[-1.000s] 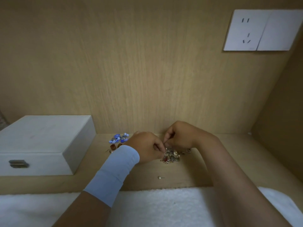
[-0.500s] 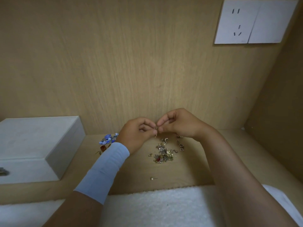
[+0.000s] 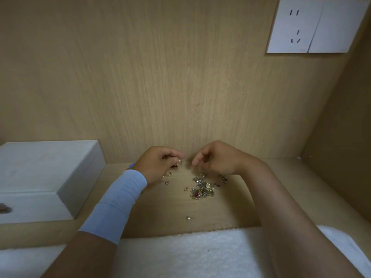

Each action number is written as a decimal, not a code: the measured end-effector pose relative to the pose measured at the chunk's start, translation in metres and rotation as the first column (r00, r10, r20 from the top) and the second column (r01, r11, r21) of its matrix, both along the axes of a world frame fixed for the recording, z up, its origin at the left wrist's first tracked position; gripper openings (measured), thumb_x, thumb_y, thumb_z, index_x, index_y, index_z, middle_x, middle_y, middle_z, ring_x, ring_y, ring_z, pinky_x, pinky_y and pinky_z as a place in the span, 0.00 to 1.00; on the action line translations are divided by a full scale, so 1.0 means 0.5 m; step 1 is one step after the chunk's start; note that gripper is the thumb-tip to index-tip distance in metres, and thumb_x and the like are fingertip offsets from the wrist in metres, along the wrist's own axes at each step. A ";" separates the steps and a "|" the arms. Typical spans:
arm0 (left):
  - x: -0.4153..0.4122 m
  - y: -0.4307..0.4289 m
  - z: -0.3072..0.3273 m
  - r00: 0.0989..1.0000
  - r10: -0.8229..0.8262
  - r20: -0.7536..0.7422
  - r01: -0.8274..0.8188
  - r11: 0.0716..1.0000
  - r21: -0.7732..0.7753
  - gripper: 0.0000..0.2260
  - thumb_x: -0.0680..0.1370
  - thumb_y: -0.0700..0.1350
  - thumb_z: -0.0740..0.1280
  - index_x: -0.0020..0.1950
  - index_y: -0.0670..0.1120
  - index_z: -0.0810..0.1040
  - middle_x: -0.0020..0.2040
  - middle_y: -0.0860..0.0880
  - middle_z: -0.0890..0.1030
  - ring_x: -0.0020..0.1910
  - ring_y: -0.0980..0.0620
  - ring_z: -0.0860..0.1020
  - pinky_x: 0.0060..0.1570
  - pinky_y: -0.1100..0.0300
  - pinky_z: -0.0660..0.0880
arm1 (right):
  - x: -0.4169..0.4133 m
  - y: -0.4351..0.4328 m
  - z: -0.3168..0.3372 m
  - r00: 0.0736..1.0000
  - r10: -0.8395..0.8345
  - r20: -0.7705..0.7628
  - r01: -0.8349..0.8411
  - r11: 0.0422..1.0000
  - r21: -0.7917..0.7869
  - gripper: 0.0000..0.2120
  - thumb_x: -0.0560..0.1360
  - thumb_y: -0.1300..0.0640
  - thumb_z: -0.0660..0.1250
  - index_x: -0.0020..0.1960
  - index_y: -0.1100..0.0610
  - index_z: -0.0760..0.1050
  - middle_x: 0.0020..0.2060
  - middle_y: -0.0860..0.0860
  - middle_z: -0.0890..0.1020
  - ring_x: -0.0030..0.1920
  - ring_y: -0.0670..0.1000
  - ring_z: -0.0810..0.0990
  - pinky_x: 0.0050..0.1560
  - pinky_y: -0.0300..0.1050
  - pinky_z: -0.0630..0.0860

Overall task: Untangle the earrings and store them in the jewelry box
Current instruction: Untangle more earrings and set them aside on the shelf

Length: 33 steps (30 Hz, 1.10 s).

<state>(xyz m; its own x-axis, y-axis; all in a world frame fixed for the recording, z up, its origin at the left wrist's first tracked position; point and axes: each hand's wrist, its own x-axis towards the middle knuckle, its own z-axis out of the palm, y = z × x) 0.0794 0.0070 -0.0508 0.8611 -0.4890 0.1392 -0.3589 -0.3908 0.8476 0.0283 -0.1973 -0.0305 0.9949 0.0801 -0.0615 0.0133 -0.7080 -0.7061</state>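
on a pale wooden shelf point(image 3: 160, 213), seen from above the hands, a person sorts jewellery. the left hand point(image 3: 158, 164), with a light blue sleeve point(image 3: 118, 205) on its wrist, pinches a small earring point(image 3: 177, 163) between thumb and fingertips, just above the shelf. the right hand point(image 3: 217, 159) hovers just right of it, not touching it, with its fingers curled and the thumb close to the forefinger; whether it holds anything cannot be told.

below the hands lies the tangle of earrings point(image 3: 202, 189), a small glinting heap with one red stone. a few little hoops point(image 3: 167, 174) lie loose to its left, and a pearl stud point(image 3: 189, 218) lies alone, nearer the viewer. the jewelry box point(image 3: 50, 173), pale grey, sits at the far left, well apart from the heap, with its lid down and a dark latch point(image 3: 4, 208) on its front. a white towel point(image 3: 180, 255) runs along the near edge.

the step in hand looks like untangling: one piece seems freed, most of the heap is not, and nothing appears stored. the next move probably calls for opening the box, and for a careful pinch, since the pieces are tiny and easy to drop.

no brand, label or writing can be read; the white wall socket point(image 3: 297, 25) at upper right is plain.
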 end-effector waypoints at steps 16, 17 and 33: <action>0.000 0.004 0.008 0.999 -0.031 -0.044 0.028 0.998 -0.063 0.10 0.82 0.40 0.62 0.46 0.51 0.81 0.38 0.58 0.82 0.37 0.61 0.78 0.36 0.71 0.72 | -0.006 0.000 0.012 0.998 -0.059 0.017 0.058 0.998 0.027 0.03 0.72 0.62 0.76 0.41 0.56 0.84 0.30 0.51 0.82 0.25 0.43 0.75 0.29 0.36 0.72; -0.001 0.002 0.009 0.997 -0.032 -0.063 0.028 0.997 -0.075 0.10 0.82 0.40 0.61 0.47 0.50 0.80 0.41 0.55 0.83 0.38 0.58 0.79 0.35 0.70 0.73 | -0.006 -0.004 0.012 0.999 -0.048 0.013 0.048 0.999 -0.023 0.04 0.70 0.61 0.77 0.40 0.54 0.84 0.31 0.50 0.83 0.28 0.42 0.77 0.33 0.37 0.74; -0.016 -0.018 -0.002 0.993 -0.097 -0.074 0.098 0.995 0.002 0.05 0.79 0.41 0.67 0.52 0.48 0.82 0.40 0.52 0.80 0.34 0.56 0.75 0.40 0.63 0.75 | -0.025 -0.078 0.048 0.981 -0.171 0.093 0.185 0.966 -0.178 0.07 0.74 0.61 0.73 0.43 0.51 0.85 0.31 0.45 0.84 0.32 0.39 0.77 0.40 0.36 0.72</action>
<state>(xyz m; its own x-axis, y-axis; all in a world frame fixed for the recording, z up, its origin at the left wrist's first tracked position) 0.0715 -0.0019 -0.0516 0.8171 -0.5716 0.0744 -0.3323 -0.3617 0.8710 0.0159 -0.2365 -0.0068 0.9944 -0.1042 0.0179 -0.0759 -0.8220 -0.5644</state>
